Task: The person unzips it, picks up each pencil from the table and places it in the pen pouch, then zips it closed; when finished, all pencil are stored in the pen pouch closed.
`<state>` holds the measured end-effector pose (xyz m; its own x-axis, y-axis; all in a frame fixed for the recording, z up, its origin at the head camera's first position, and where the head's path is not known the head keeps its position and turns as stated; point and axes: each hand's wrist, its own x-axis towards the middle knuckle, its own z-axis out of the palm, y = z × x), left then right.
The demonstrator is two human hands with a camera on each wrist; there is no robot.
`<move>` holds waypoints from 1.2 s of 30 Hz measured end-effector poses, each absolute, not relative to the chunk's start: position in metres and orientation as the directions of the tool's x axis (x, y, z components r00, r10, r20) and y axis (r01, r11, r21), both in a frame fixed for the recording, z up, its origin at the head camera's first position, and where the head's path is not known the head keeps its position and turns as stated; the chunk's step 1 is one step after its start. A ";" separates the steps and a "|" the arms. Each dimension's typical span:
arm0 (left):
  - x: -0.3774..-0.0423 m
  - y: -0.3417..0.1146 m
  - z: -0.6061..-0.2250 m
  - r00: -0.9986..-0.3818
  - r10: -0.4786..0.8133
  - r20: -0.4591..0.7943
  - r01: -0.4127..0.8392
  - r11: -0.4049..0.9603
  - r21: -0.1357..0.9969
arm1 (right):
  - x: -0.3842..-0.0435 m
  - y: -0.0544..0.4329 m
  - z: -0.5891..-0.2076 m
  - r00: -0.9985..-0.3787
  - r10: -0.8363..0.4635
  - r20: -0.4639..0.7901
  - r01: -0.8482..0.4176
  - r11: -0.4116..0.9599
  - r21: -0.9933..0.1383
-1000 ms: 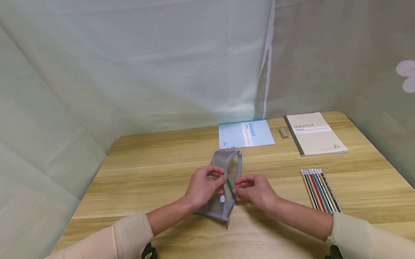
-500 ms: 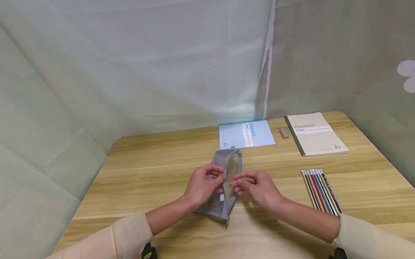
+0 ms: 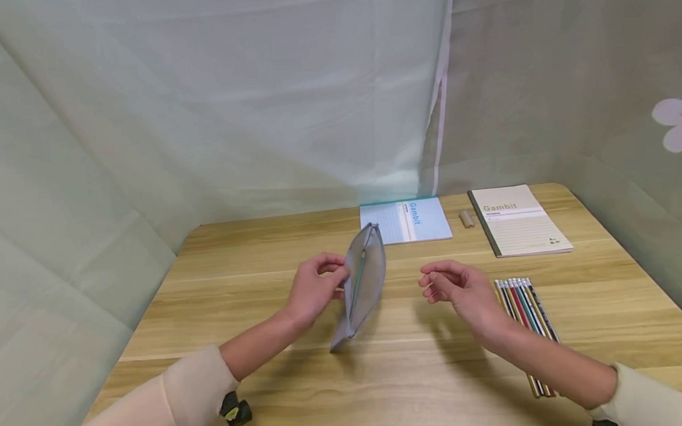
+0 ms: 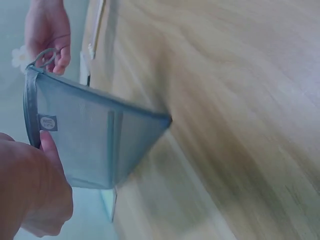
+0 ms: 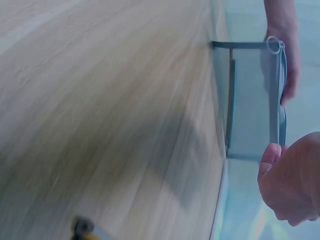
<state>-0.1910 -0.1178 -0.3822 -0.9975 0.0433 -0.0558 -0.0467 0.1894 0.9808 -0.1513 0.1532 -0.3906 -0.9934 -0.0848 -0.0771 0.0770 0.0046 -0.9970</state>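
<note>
A grey mesh zip pouch (image 3: 373, 281) stands lifted on edge over the table, its mouth spread wide. My left hand (image 3: 314, 290) pinches its left rim between thumb and fingers, beside a small label (image 4: 48, 123) in the left wrist view. Inside lies a green pencil (image 3: 358, 276), showing through the mesh in both wrist views. To the right of the pouch, my right hand (image 3: 467, 296) hovers with fingers loosely bent and nothing in them. A row of several striped and coloured pencils (image 3: 519, 304) lies nearby, partly hidden under the right forearm.
A blue notebook (image 3: 400, 222) lies at the back of the wooden table (image 3: 253, 272), beyond the pouch. Right of it are a small brown block (image 3: 466, 218) and a cream notebook (image 3: 516, 222). Pale cloth (image 3: 270, 115) hangs behind the table.
The green pencil has gone from my right fingers into the pouch. My right hand has drawn away rightward, while my left has raised the pouch upright and shifted it slightly left.
</note>
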 end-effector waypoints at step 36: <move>-0.177 -0.114 -0.414 -0.962 0.165 -0.220 -0.196 0.148 0.969 | -0.149 0.306 -0.426 -0.976 0.086 -0.201 0.218 0.458 -0.862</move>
